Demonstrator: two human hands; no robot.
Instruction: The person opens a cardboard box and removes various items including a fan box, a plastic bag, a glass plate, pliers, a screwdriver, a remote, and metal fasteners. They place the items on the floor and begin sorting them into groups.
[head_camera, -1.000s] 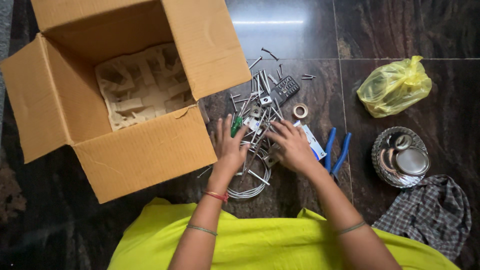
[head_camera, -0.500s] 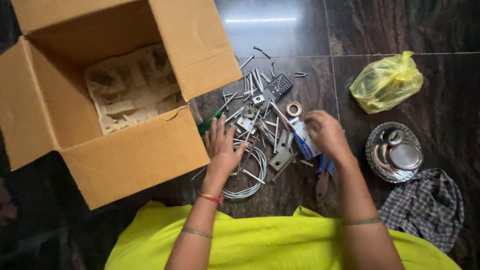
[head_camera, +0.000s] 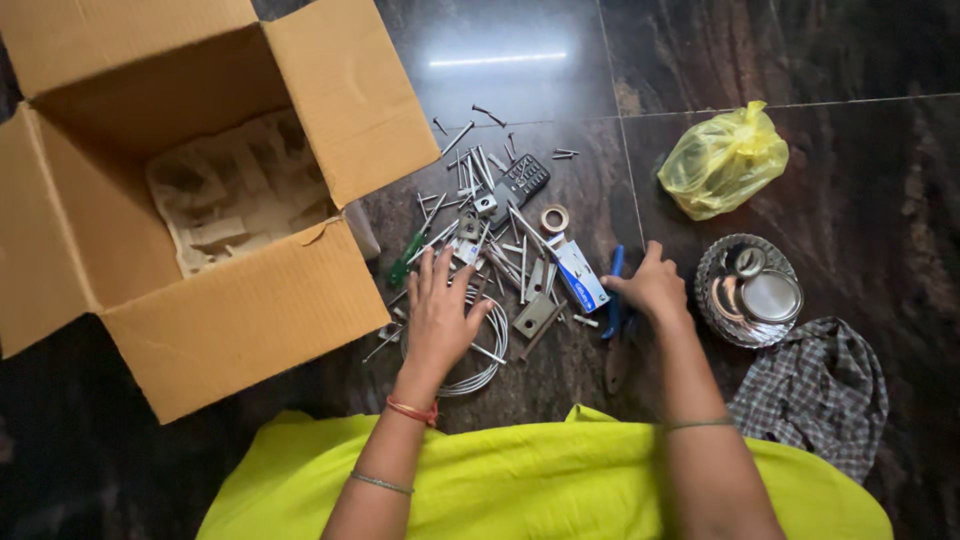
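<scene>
The right hand (head_camera: 652, 288) is curled over the blue plastic-sleeved handles of a pair of pliers (head_camera: 613, 300); its fingers hide most of the grip, and whether they are fully clenched on the handles cannot be told. One blue handle shows at 12 o'clock of the hand, and the dull steel nose of the pliers pokes out at 7 o'clock, dark against the floor. The left hand (head_camera: 438, 308) lies flat and released, fingers spread, palm down on a coil of thin grey wire (head_camera: 478, 352), part of which is hidden beneath it.

Between the hands lies a heap of long bright steel nails (head_camera: 500, 225), tangled so that single pieces are hard to make out. In it sit a square metal bracket plate (head_camera: 536, 314), a small white and blue cardboard packet (head_camera: 579, 276), a small roll of pale tape (head_camera: 554, 217), a black keypad handset (head_camera: 523, 179) at 12 o'clock, and a green-handled screwdriver (head_camera: 407, 261) at 10 o'clock of the left hand.

At 9 o'clock stands an open brown corrugated cardboard box (head_camera: 230, 300), cut off by the frame's top and left edge, with a moulded pulp tray (head_camera: 235, 190) inside. At 3 o'clock of the right hand sits a shiny round steel dish (head_camera: 712, 300); a crumpled yellow plastic bag (head_camera: 722, 160) lies at 1 o'clock, a checked cloth (head_camera: 815, 395) at 5 o'clock. The polished dark stone floor (head_camera: 850, 60) reflects a light.
</scene>
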